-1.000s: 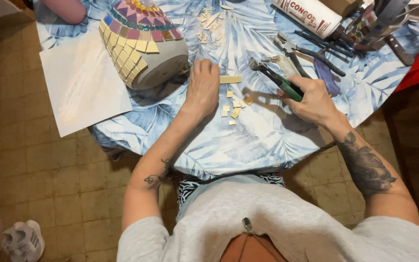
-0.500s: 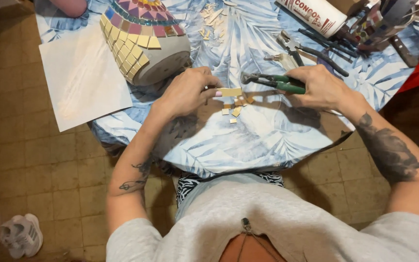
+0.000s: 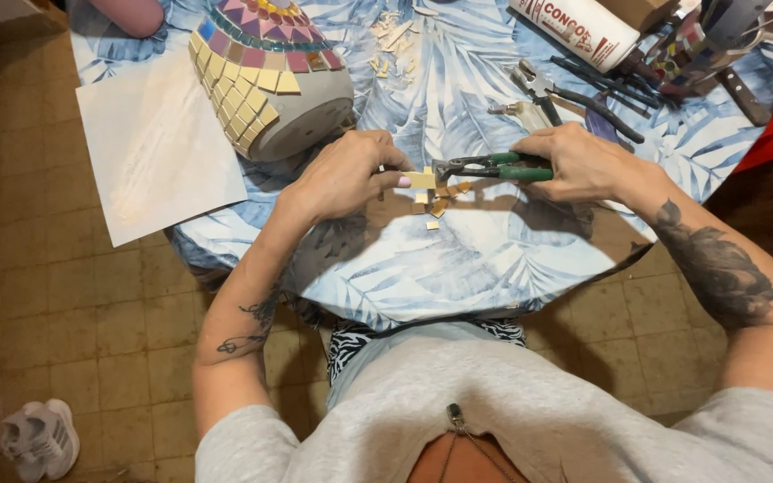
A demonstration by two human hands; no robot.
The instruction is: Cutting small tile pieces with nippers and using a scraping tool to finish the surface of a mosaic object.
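Observation:
My left hand (image 3: 348,174) pinches a small yellow tile strip (image 3: 420,180) above the blue leaf-patterned tablecloth (image 3: 476,259). Green-handled nippers (image 3: 485,166) are gripped in my right hand (image 3: 579,163), their jaws closed on the strip's right end. Below the strip lie several small cut yellow tile pieces (image 3: 431,207). A grey pot covered with mosaic tiles (image 3: 266,76) lies on its side just beyond my left hand.
A white sheet of paper (image 3: 158,148) hangs over the table's left edge. At the back right lie a white tube (image 3: 574,29), pliers (image 3: 574,94) and other tools. More tile scraps (image 3: 391,45) sit at the back. Another person's arm (image 3: 127,13) and a shoe (image 3: 42,438) show.
My left hand lifted the tile strip off the table. My right hand swung the nippers left until their jaws met the strip's end.

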